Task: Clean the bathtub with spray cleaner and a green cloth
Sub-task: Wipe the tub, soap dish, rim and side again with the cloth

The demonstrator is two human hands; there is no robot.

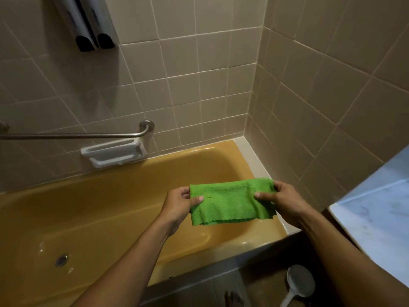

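A: Where is the green cloth (230, 201) sitting now?

B: It is hanging folded between both hands, above the right end of the yellow bathtub (110, 209). The left hand (181, 203) is pinching its edge at 9 o'clock, with the thumb lying on top.

A: And the other hand?

B: The right hand (281, 199) is pinching the edge at 3 o'clock (thumb on top also). The cloth is not touching the tub.

A: What else is showing?

B: The drain (61, 259) is lying at 8 o'clock from the cloth, the white soap dish (114, 152) on the wall at 10 o'clock, under the metal rail (73, 135).
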